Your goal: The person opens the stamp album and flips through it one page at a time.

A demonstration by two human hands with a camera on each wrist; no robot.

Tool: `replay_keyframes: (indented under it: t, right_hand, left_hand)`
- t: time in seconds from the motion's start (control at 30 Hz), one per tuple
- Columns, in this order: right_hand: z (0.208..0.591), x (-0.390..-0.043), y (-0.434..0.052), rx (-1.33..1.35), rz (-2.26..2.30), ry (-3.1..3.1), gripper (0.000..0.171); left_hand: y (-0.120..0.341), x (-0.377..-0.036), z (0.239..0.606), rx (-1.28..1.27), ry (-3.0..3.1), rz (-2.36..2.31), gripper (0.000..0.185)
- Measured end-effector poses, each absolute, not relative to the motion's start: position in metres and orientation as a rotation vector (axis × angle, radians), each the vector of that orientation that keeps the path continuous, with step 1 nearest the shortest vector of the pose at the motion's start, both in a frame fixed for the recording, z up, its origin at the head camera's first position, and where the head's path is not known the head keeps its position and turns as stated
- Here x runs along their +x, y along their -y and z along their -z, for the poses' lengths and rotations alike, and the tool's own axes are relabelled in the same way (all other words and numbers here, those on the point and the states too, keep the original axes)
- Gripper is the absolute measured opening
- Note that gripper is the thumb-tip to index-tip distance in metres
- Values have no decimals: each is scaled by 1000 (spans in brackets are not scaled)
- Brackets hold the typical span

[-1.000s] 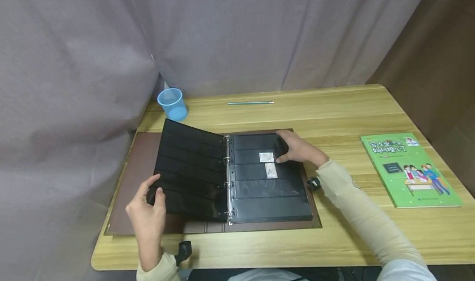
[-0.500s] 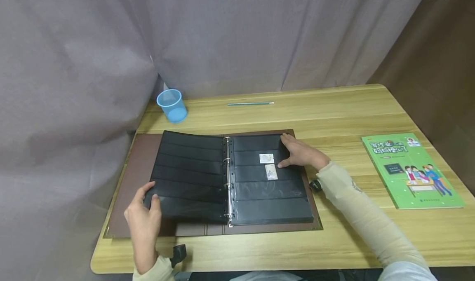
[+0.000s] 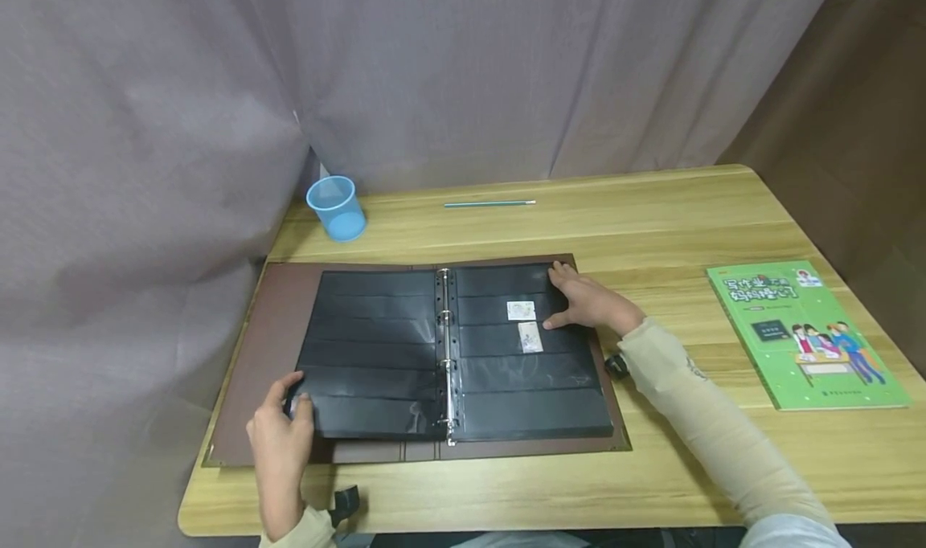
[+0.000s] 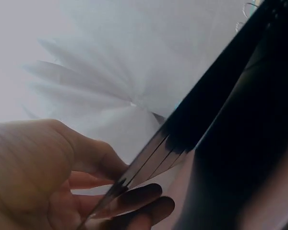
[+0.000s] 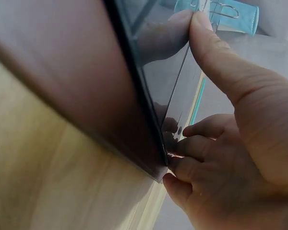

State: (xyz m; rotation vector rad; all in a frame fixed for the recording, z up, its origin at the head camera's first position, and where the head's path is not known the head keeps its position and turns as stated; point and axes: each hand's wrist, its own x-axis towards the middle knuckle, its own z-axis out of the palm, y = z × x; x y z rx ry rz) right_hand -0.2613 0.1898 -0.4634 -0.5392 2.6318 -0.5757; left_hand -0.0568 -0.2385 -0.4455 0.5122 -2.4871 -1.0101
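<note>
A brown ring binder (image 3: 275,323) lies open on the wooden table (image 3: 651,218), its black pocket pages spread to both sides of the metal rings (image 3: 444,347). My left hand (image 3: 285,419) pinches the lower left corner of the left black page (image 3: 376,347), which lies almost flat. The left wrist view shows that page's edge (image 4: 182,129) between thumb and fingers (image 4: 139,196). Two small stamps (image 3: 521,310) (image 3: 530,337) sit in pockets of the right page. My right hand (image 3: 589,303) holds the right pages at their outer edge. Its thumb (image 5: 216,57) presses on top and its fingers (image 5: 192,158) curl at the edge.
A blue plastic cup (image 3: 335,207) stands at the back left by the grey curtain (image 3: 434,74). A teal pencil (image 3: 489,203) lies along the back of the table. At the right, near the table's edge, lies a green book (image 3: 805,333).
The left black page came down from a raised tilt to almost flat on the left cover, and my left hand lowered with it. The right hand stayed in place.
</note>
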Motion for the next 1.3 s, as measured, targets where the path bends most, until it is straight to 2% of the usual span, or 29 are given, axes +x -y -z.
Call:
replay_keyframes:
  t: [0.47, 0.83, 1.3]
  right_hand:
    - [457, -256, -189, -618, 592, -2661, 103]
    - [450, -251, -176, -618, 719, -2820, 101]
    - [439, -243, -182, -417, 872, -2862, 125]
  left_hand:
    - [241, -51, 455, 596, 2654, 1106, 43]
    - [238, -51, 463, 471, 2788, 1040, 51]
    - [232, -55, 466, 486, 2859, 1042, 56]
